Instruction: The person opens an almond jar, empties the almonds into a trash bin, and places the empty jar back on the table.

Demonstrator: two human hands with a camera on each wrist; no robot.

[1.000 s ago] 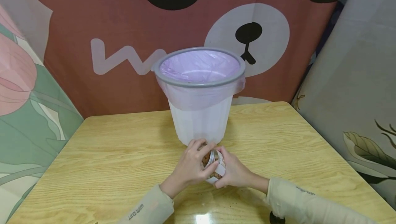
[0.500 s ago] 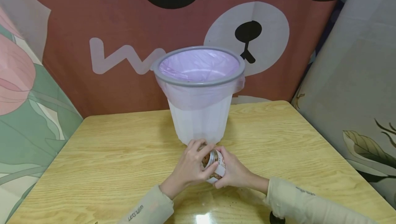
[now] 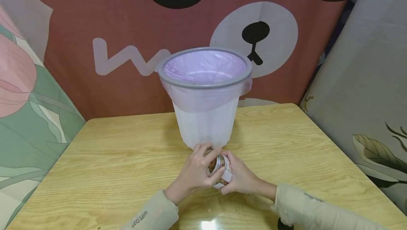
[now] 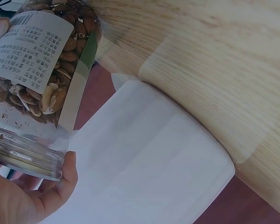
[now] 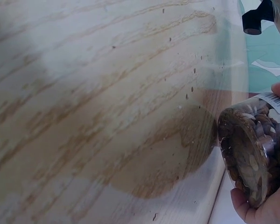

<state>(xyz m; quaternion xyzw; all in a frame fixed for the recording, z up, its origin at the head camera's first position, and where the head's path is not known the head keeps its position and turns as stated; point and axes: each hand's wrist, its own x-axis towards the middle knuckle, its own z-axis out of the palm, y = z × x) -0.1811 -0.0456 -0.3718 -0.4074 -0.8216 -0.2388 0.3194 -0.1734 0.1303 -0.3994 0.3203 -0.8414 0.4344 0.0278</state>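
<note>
A clear jar of almonds [image 3: 227, 172], with a white printed label, is held tilted between both hands just in front of the bin. My left hand [image 3: 198, 169] curls its fingers and thumb round the jar's left end, where the left wrist view shows a clear, lid-like band [image 4: 25, 156]. Around the jar's body, my right hand [image 3: 244, 176] keeps its grip. In the right wrist view, the jar's round base [image 5: 245, 156] faces the camera, with nuts visible through the side.
Right behind the hands stands a white bin [image 3: 206, 124] with a grey rim and a pale purple liner [image 3: 206, 67]. Small dark crumbs [image 5: 192, 89] lie on the wooden table [image 3: 127, 159]. Printed cloths surround the table's back and sides.
Hardly anything differs: both hands stay on the jar in the same place, and the bin has not moved.
</note>
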